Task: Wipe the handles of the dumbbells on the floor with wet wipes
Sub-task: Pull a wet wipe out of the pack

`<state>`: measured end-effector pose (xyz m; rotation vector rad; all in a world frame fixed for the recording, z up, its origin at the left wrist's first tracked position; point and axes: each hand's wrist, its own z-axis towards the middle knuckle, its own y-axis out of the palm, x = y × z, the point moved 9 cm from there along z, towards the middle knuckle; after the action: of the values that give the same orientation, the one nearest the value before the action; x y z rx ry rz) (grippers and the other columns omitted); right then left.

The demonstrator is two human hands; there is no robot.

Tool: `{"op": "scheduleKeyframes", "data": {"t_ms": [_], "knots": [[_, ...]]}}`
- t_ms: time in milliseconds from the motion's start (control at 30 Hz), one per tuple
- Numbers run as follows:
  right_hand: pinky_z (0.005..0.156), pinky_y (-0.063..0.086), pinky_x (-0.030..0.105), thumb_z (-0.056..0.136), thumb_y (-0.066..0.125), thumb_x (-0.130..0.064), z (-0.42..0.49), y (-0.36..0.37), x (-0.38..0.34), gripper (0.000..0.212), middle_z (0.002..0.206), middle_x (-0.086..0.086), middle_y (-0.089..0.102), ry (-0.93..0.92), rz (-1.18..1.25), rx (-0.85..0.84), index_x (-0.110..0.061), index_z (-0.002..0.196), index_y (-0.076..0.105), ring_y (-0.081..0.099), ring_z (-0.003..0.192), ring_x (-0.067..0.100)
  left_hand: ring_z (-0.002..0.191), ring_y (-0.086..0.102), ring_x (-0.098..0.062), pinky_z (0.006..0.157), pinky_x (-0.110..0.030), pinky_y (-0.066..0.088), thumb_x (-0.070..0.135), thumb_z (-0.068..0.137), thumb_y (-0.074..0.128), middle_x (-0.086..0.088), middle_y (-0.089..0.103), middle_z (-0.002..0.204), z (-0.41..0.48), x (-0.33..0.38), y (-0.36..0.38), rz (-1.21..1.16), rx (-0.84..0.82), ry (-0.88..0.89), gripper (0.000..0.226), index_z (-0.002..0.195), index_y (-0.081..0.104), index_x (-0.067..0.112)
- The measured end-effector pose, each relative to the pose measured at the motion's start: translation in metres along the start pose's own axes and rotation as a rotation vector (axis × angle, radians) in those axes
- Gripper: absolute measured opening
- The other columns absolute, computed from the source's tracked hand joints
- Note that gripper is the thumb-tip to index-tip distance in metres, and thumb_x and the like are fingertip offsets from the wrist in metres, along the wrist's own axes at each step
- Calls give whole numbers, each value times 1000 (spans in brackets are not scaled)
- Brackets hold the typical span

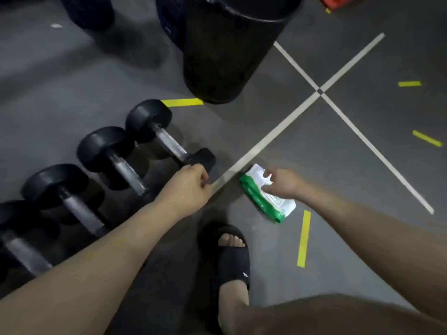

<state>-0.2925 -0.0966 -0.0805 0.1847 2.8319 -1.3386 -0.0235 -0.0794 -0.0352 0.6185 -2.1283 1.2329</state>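
Reaching for a pack of wet wipes [266, 201] lying on the floor [338, 153] just right of the row of dumbbells [123, 170], the right hand [283, 183] pinches its top, apparently to draw a wipe, while the left hand [191, 187] hovers curled, contents unclear.

Grey matte floor [350, 165]. A tall black round plastic bin [225, 52] stands at top centre and reads tilted (wide-angle lens). Two white painted floor lines cross at one point [319, 91], right of the bin. Four short yellow tape strips: one touching the bin's base [182, 102], two at the right edge [409, 83] [427, 138], one near a black open-toe slide sandal [233, 259]. Red object [335, 1] top right, cropped. Small white scrap [56, 25] top left.
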Motion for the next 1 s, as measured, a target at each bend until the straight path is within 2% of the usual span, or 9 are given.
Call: {"op": "scheduleKeyframes", "data": {"t_ms": [100, 200, 300, 367, 533, 633, 733, 867, 1000], "knots": [[82, 46, 34, 79, 76, -43, -1, 39, 28, 70, 124, 13, 49, 95, -5, -75, -20, 134, 39, 56, 105, 34, 101, 60, -17, 92, -33, 51, 27, 90, 61, 1, 57, 111, 6, 10, 23, 2, -31, 2, 21, 109, 62, 18], [71, 43, 35, 78, 71, -30, 5, 60, 42, 58, 117, 13, 45, 123, 71, -30, -22, 123, 35, 54, 87, 35, 97, 61, -15, 88, -28, 50, 27, 90, 61, 1, 60, 107, 11, 12, 42, -10, -31, 7, 18, 105, 63, 18], [74, 41, 34, 76, 69, -23, 16, 55, 35, 55, 107, 8, 51, -2, 168, 91, -20, 121, 38, 51, 104, 32, 95, 63, -15, 88, -29, 51, 24, 90, 61, 2, 61, 104, 12, 2, 58, -4, -51, -18, 18, 106, 65, 17], [82, 42, 32, 75, 74, -27, 21, 56, 18, 56, 111, 5, 55, -120, 206, 115, -21, 122, 43, 50, 112, 27, 97, 63, -17, 93, -30, 50, 21, 89, 62, -1, 62, 105, 13, -4, 73, 17, -72, -17, 20, 107, 66, 15], [91, 46, 33, 69, 82, -43, 39, 63, -9, 62, 117, 1, 46, -233, 266, 76, -29, 118, 46, 50, 108, 20, 110, 60, -18, 94, -20, 40, 21, 89, 62, -1, 59, 118, 32, 0, 102, 33, -121, 27, 30, 118, 66, 14], [92, 49, 36, 69, 81, -47, 42, 63, -4, 62, 116, -2, 44, -241, 310, 55, -28, 117, 47, 52, 106, 20, 121, 54, -19, 101, -22, 38, 20, 90, 62, -4, 55, 130, 41, 6, 115, 50, -161, 35, 38, 127, 62, 10], [90, 50, 38, 72, 80, -46, 40, 61, -6, 59, 113, 0, 48, -283, 326, 79, -23, 116, 50, 53, 105, 20, 125, 51, -19, 105, -25, 38, 19, 88, 62, -4, 51, 135, 45, 14, 122, 71, -178, 54, 42, 129, 59, 9], [90, 49, 30, 76, 75, -42, 42, 58, -3, 50, 110, -1, 52, -310, 387, 76, -20, 116, 56, 56, 101, 16, 120, 54, -23, 101, -34, 46, 15, 84, 60, -5, 54, 129, 57, 18, 137, 54, -205, 82, 39, 123, 59, 11], [76, 50, 31, 83, 63, -26, 47, 44, 16, 21, 93, -5, 65, -219, 462, 162, -20, 103, 63, 61, 86, 17, 112, 55, -26, 94, -38, 48, 13, 84, 60, -7, 56, 121, 60, 6, 151, 83, -154, 18, 31, 115, 58, 11]]}}
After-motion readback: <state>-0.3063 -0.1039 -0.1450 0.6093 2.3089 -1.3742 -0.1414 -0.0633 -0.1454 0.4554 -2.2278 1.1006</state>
